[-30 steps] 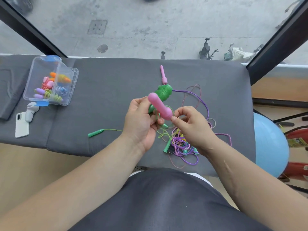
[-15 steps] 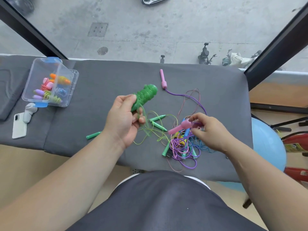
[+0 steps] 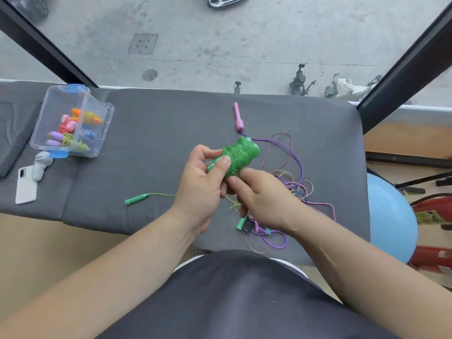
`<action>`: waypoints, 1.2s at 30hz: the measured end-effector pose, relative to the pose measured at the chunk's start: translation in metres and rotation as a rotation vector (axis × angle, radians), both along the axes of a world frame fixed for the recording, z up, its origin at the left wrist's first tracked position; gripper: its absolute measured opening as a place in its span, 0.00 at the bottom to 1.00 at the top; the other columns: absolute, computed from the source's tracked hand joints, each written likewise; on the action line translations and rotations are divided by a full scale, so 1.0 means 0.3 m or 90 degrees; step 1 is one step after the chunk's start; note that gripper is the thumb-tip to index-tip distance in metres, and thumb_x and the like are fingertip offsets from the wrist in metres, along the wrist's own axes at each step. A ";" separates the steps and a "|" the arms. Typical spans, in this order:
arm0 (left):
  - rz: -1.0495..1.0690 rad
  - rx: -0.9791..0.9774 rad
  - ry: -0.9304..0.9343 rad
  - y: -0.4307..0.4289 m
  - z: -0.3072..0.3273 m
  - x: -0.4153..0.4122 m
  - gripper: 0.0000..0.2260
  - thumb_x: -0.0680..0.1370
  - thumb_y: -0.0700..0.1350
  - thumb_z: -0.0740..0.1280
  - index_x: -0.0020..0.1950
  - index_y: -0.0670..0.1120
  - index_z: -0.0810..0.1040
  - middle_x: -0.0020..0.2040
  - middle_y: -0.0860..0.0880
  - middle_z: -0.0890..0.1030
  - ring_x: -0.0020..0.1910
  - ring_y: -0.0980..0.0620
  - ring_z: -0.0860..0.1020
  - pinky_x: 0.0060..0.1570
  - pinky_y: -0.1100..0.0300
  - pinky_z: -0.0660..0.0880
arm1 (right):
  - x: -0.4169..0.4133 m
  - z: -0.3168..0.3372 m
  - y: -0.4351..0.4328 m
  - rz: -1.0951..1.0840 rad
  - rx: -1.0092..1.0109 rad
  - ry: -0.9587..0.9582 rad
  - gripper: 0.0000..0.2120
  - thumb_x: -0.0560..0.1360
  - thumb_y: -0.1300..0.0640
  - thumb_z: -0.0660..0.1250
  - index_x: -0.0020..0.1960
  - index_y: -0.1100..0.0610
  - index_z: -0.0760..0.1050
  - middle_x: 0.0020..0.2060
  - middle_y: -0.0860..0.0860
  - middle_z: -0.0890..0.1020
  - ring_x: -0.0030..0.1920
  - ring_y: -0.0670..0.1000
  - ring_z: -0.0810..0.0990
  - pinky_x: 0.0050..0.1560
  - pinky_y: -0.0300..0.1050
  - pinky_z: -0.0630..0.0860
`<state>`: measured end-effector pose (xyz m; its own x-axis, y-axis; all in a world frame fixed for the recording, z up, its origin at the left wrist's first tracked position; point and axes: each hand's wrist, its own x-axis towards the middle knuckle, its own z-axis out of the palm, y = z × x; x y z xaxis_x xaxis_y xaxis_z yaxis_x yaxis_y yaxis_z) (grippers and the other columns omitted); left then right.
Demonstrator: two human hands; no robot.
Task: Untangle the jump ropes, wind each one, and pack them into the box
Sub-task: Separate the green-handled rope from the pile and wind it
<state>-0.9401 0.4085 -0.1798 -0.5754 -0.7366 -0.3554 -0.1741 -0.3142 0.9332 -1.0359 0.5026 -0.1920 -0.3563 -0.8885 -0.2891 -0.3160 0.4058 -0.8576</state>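
My left hand (image 3: 200,184) grips a green jump rope bundle (image 3: 241,154), cord wound thickly round its handle. My right hand (image 3: 263,194) is curled close against it from the right, fingertips on the loose green cord below the bundle. The rope's other green handle (image 3: 135,198) lies left on the grey cushion (image 3: 156,152), its thin cord running to my hands. A tangle of purple and pink ropes (image 3: 291,189) lies under and right of my right hand. A pink handle (image 3: 237,116) lies farther back. The clear plastic box (image 3: 97,135) at far left holds several wound ropes.
A white phone (image 3: 25,185) and a small grey device (image 3: 41,165) lie by the box. A blue exercise ball (image 3: 391,216) and red extinguishers (image 3: 433,211) stand right of the cushion. Glass and dark window frames run behind it.
My right hand let go of the pink handle and came back left to the green bundle. My left hand moved the bundle right and farther from me.
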 end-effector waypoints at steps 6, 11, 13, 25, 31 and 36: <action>0.039 0.087 0.017 -0.010 0.009 0.001 0.06 0.84 0.37 0.62 0.50 0.47 0.68 0.29 0.48 0.72 0.25 0.52 0.63 0.28 0.60 0.69 | -0.010 0.000 0.016 0.044 -0.059 0.194 0.18 0.83 0.49 0.57 0.36 0.49 0.60 0.28 0.44 0.69 0.30 0.47 0.66 0.35 0.48 0.63; 0.033 0.312 0.128 0.006 0.074 -0.024 0.08 0.83 0.40 0.63 0.45 0.50 0.71 0.34 0.49 0.77 0.23 0.56 0.65 0.25 0.62 0.66 | -0.050 0.008 0.071 0.035 -0.223 0.117 0.15 0.83 0.49 0.56 0.37 0.45 0.63 0.28 0.39 0.70 0.31 0.40 0.70 0.34 0.38 0.64; 0.044 0.345 0.121 0.009 0.078 -0.018 0.08 0.82 0.41 0.64 0.44 0.50 0.71 0.33 0.49 0.76 0.23 0.56 0.66 0.24 0.63 0.65 | -0.047 -0.015 0.089 0.050 -0.232 0.186 0.14 0.82 0.47 0.54 0.38 0.47 0.61 0.27 0.41 0.66 0.30 0.43 0.66 0.33 0.43 0.63; -0.027 0.503 0.143 0.012 0.093 0.022 0.08 0.75 0.47 0.65 0.49 0.44 0.70 0.29 0.48 0.67 0.17 0.59 0.61 0.19 0.67 0.63 | -0.009 -0.036 0.097 -0.031 -0.213 -0.209 0.05 0.81 0.52 0.60 0.54 0.48 0.73 0.26 0.48 0.69 0.27 0.48 0.64 0.30 0.41 0.60; -0.138 0.613 0.090 -0.010 0.118 0.044 0.12 0.77 0.50 0.63 0.41 0.44 0.80 0.26 0.51 0.66 0.14 0.59 0.61 0.17 0.68 0.60 | -0.037 0.011 0.087 -0.019 -0.251 -0.470 0.29 0.77 0.62 0.65 0.73 0.42 0.62 0.32 0.42 0.77 0.29 0.50 0.57 0.29 0.47 0.54; -0.248 0.431 -0.062 -0.036 0.117 0.046 0.10 0.80 0.53 0.62 0.49 0.48 0.78 0.27 0.47 0.69 0.17 0.55 0.63 0.21 0.64 0.66 | -0.029 0.025 0.073 -0.084 -0.259 -0.465 0.09 0.77 0.62 0.66 0.57 0.58 0.75 0.25 0.44 0.69 0.25 0.46 0.58 0.27 0.44 0.53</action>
